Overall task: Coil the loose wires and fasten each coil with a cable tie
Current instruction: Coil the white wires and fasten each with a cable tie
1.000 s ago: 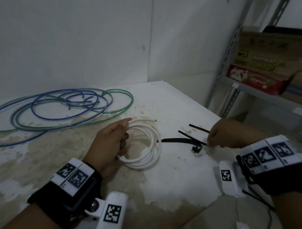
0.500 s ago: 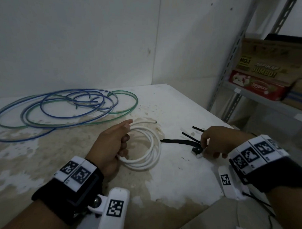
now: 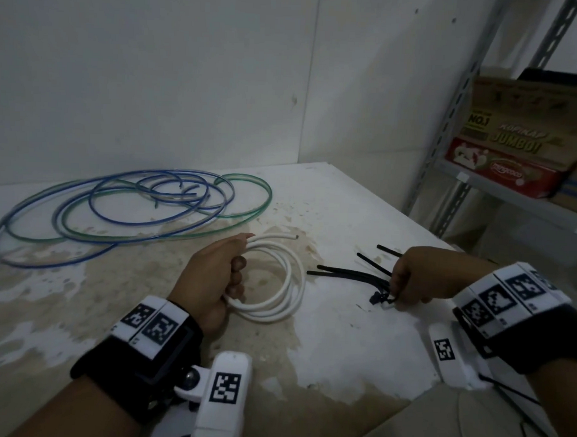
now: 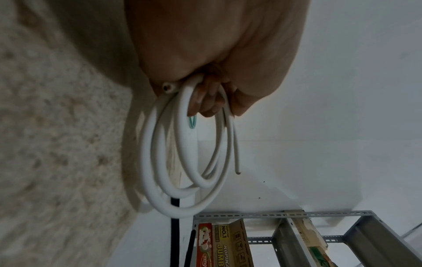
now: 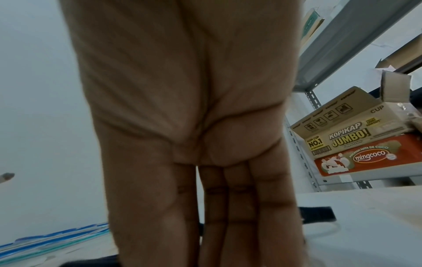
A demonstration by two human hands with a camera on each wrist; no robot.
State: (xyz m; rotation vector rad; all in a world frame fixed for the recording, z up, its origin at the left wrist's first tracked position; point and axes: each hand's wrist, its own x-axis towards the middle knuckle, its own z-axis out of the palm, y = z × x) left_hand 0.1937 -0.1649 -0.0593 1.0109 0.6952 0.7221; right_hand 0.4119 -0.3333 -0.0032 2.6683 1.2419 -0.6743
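Observation:
A white wire coil (image 3: 291, 283) of several loops lies on the table, and my left hand (image 3: 219, 274) grips its left side with the fingers curled through the loops. The left wrist view shows the same coil (image 4: 182, 213) hanging from those fingers (image 4: 205, 104), one cut end sticking out by the palm. A small bundle of black cable ties (image 3: 347, 274) lies to the coil's right. My right hand (image 3: 396, 290) pinches the ties at their head ends. In the right wrist view its fingers (image 5: 217, 234) point down at the table, with a black tie (image 5: 317, 214) behind them.
Loose blue and green wires (image 3: 133, 213) sprawl in wide loops at the table's back left. The stained white table (image 3: 341, 351) ends at a front right edge. A metal shelf rack (image 3: 454, 126) with cardboard boxes (image 3: 512, 141) stands to the right.
My right hand has slid along the black ties from their middle toward their head ends, nearer to me. The left hand keeps the same grip on the white coil.

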